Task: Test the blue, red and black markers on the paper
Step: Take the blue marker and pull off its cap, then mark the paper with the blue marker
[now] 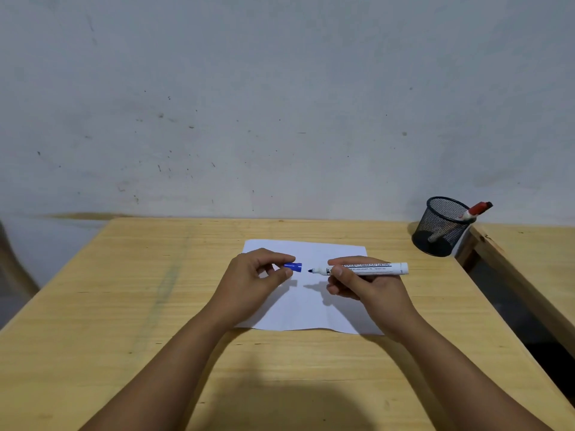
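Note:
A white sheet of paper (306,303) lies in the middle of the wooden table (124,306). Above it my right hand (364,283) grips the white barrel of the blue marker (373,269), held level with its bare tip pointing left. My left hand (258,272) pinches the marker's blue cap (294,267), a short gap away from the tip. A red marker (476,210) leans out of a black mesh pen cup (440,227) at the table's far right corner. I see no black marker.
A grey, scuffed wall stands right behind the table. A second wooden table (535,250) adjoins on the right, with a dark gap between the two. Bare wood surrounds the paper on the left and front.

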